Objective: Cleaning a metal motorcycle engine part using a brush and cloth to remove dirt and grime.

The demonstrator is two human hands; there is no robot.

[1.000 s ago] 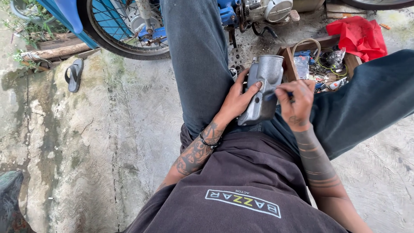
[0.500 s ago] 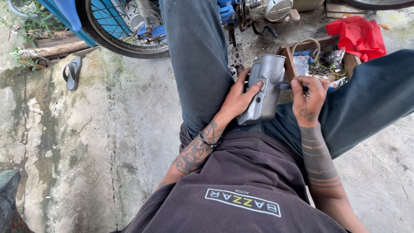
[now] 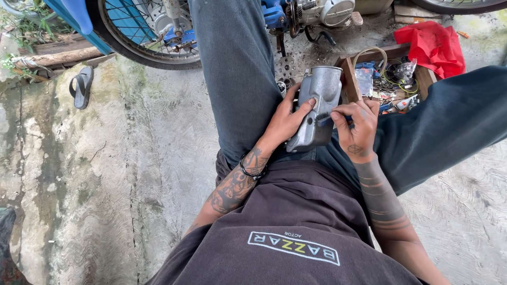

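Since a moment ago, my right hand (image 3: pixel 358 132) has dropped a little and now presses a small dark tool (image 3: pixel 328 118) against the grey metal cover (image 3: pixel 318 105). Left hand (image 3: pixel 287 122) clasps that cover's near side, steadying it on my lap, just beside the wooden parts box (image 3: pixel 348 74).

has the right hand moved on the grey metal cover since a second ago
Yes. The right hand has shifted outward, toward the wooden box, and now sits at the edge of the grey metal cover.

Motorcycle wheel (image 3: pixel 142 37) cut off by top edge; box contents (image 3: pixel 388 84) indistinct
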